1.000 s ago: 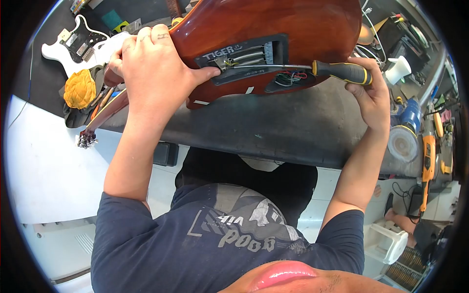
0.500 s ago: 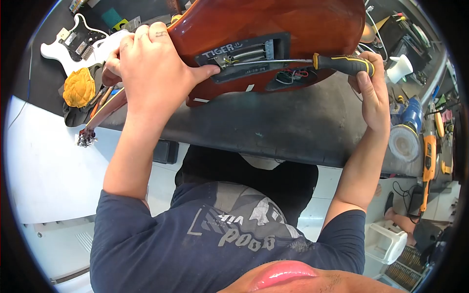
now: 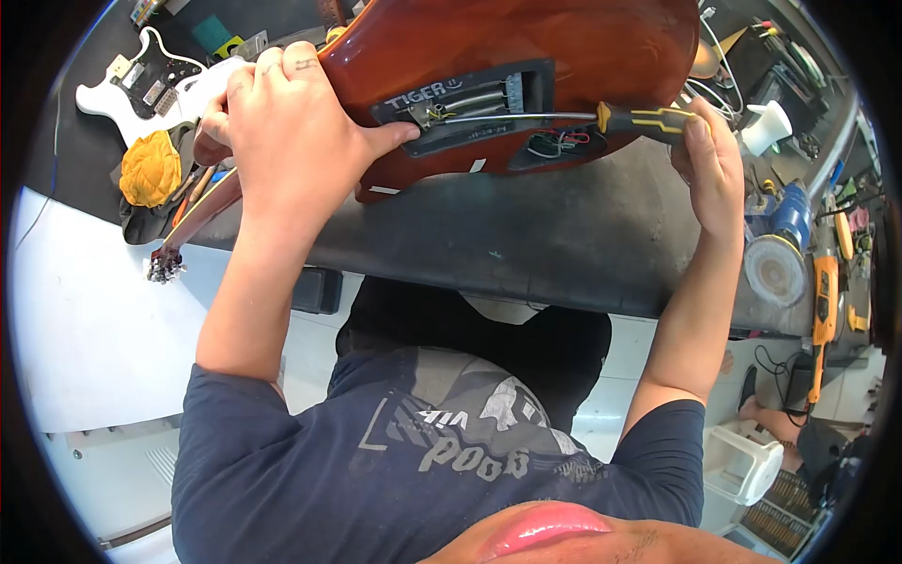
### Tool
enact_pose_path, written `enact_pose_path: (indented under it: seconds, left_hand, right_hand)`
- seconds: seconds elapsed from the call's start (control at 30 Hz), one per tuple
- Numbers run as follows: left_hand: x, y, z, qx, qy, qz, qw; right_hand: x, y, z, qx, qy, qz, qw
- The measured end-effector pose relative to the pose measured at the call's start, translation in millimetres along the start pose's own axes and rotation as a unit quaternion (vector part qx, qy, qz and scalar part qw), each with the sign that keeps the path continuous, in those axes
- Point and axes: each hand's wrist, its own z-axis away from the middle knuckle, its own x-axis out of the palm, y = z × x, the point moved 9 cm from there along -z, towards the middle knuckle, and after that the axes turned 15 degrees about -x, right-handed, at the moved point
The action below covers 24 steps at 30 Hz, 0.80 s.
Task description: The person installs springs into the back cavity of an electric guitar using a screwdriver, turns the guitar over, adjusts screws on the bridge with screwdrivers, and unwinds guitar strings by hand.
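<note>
Guitar (image 3: pixel 554 42): stood at the far centre of the workbench (image 3: pixel 526 235), its brown back turned to the near side, its neck (image 3: pixel 202 214) run out left and near
Screwdriver (image 3: pixel 615 117): held almost level across the back, handle at the right, shaft reaching to the left end of the rear cavity (image 3: pixel 536 89); whether the tip is seated in a screw cannot be told
Right hand (image 3: pixel 711 160): closed around the butt of the handle
Left hand (image 3: pixel 291 132): wrapped over the left edge of the body, which is gripped by it; its thumb is set beside the shaft tip
Shaft line: best kept straight with whatever is met by the tip, so that no screw head is chewed
Pressure: should be applied lightly and evenly, the body being braced by the left hand
Thumb: better kept out of the path of a slip
Springs (image 3: pixel 479 101) and wires (image 3: pixel 562 141): should not be pried against or snagged
Cavity rim: "TIGER" lettered in pale strokes with a smiling face; smaller marks along the near rim cannot be read
Shirt (image 3: pixel 470 451): "good" and "vib" can be read, other print being lost in folds
Handle: black and yellow, no brand legible
</note>
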Motion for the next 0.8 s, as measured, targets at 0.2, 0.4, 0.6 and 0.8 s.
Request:
enact_pose_path:
  seconds: [0.2, 0.4, 0.6, 0.8]
  left_hand:
    - [2, -1, -2, 0.001, -0.008, 0.012, 1.0]
    - [1, -1, -1, -0.001, -0.005, 0.0, 1.0]
    - [-1, 0, -2, -0.003, -0.011, 0.002, 1.0]
    - [-1, 0, -1, -0.007, -0.007, 0.004, 1.0]
  right_hand:
    - [12, -14, -2, -0.055, 0.045, -0.005, 0.997]
    - [-6, 12, 3, 0.042, -0.03, -0.007, 0.999]
    - [14, -12, -2, -0.028, 0.05, -0.044, 0.997]
    - [-3, 9, 2, 0.052, 0.012, 0.003, 0.999]
